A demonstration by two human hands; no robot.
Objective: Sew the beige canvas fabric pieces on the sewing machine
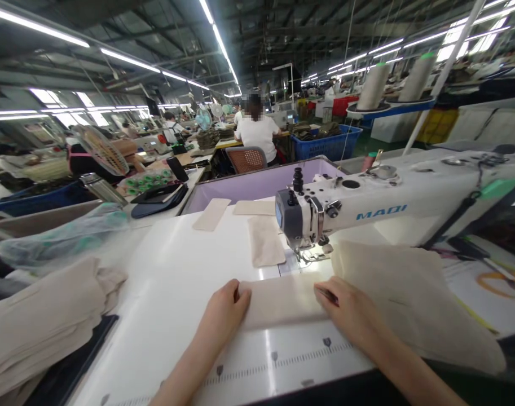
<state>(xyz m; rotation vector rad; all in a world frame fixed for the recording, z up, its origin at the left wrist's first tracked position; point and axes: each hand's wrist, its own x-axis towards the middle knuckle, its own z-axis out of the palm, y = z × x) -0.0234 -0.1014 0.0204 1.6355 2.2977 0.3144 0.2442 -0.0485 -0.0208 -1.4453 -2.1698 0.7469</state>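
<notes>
A beige fabric piece (pixel 280 301) lies flat on the white sewing table, just in front of the machine's needle area. Its left end is pinched between the thumb and fingers of my left hand (pixel 229 304). At the right end, my right hand (pixel 346 307) grips the same piece with curled fingers; a small dark shape shows in that palm, too unclear to name. Beyond the hands stands the sewing machine (pixel 325 211), its presser foot (pixel 312 256) lit by a lamp. Right of it, a larger beige fabric piece (pixel 405 299) spreads over the table and hangs off the front edge.
Small beige panels (pixel 265 242) lie behind and left of the needle. A stack of beige fabric (pixel 41 316) sits at left. A ruler scale (pixel 274 358) runs along the table's front. Thread cones (pixel 373 87) stand at upper right. Orange-handled scissors (pixel 502 283) lie at right. A person (pixel 257 132) sits ahead.
</notes>
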